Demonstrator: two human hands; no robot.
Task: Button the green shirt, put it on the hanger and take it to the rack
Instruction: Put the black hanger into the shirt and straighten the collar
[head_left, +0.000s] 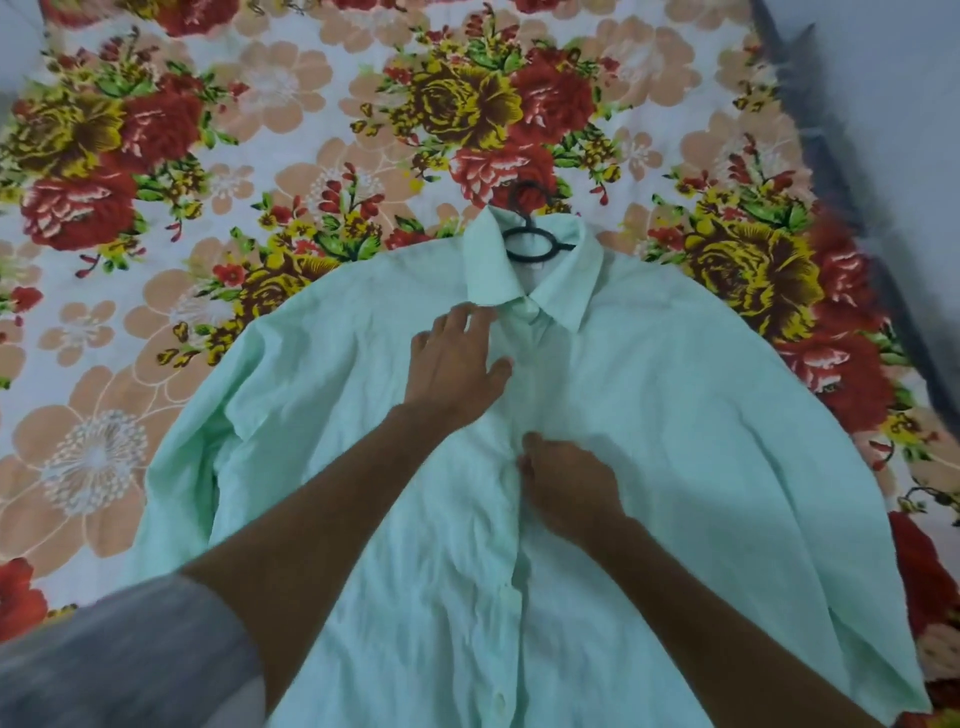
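Note:
A pale green shirt (701, 441) lies flat and face up on the bed, front closed, sleeves spread to both sides. A black hanger (535, 236) sits inside it, with only its hook and neck ring showing out of the collar. My left hand (457, 358) lies flat on the chest just below the collar's left point, fingers apart. Lower down, my right hand (563, 486) rests on the button placket at mid-chest, fingers curled into the cloth. Whether it pinches the fabric I cannot tell.
The shirt lies on a bedsheet (218, 171) printed with large red, yellow and peach flowers. A dark grey mattress edge (852, 218) runs down the right, with pale floor or wall beyond. My grey sleeve (104, 660) fills the lower left.

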